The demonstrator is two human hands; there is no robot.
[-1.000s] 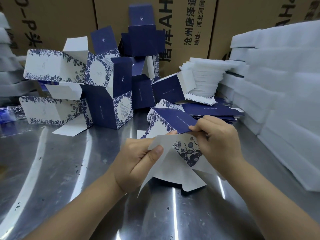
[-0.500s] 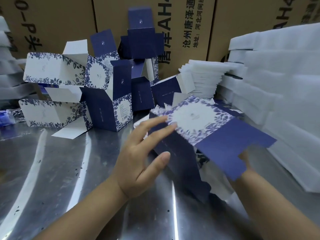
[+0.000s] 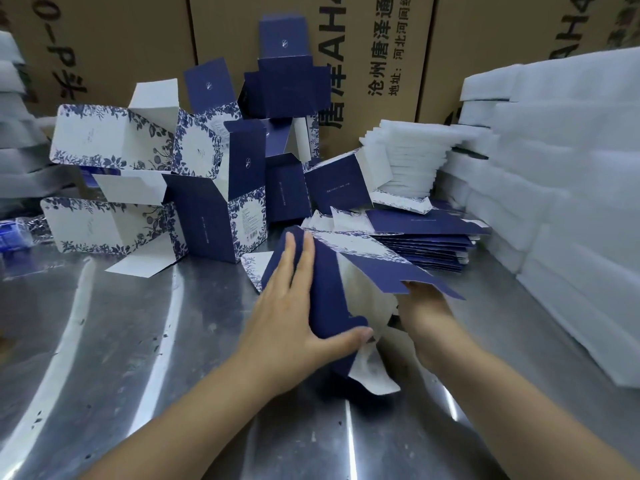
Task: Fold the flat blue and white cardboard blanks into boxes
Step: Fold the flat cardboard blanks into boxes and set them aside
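A half-opened blue and white box blank (image 3: 329,289) stands tilted on the metal table (image 3: 138,341) in front of me. My left hand (image 3: 287,306) lies flat against its dark blue side panel, fingers straight, thumb along the panel's lower edge. My right hand (image 3: 426,306) reaches under the blank's raised blue flap on the right; its fingers are hidden by the flap. White inner flaps hang loose below the blank. Behind it lies a stack of flat blanks (image 3: 426,244).
Several folded boxes (image 3: 207,209) with open lids are piled at the back left. White foam sheets (image 3: 554,185) are stacked along the right side, with a smaller foam stack (image 3: 408,157) behind the blanks. Brown cartons (image 3: 381,46) form the back wall.
The blank was turned from floral face up to standing on edge. My left hand went from hovering open to pressing flat on the blue panel. My right hand stayed underneath.
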